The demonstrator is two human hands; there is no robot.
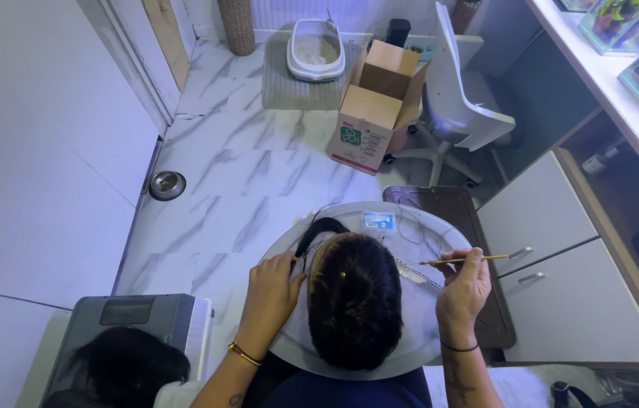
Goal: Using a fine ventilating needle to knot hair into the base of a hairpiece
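Pinching a yellow tool (464,260), right hand (461,291) beside hairpiece (355,301)

Round glass table (418,344) is carrying a dark wig (355,302), metal comb (419,275), small blue card (378,221), loose hair strands.

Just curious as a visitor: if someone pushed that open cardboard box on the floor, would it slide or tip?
The cardboard box stands tall with its flaps open, so it may tip. On the smooth marble-look floor it would probably slide easily. Its weight cannot be told.
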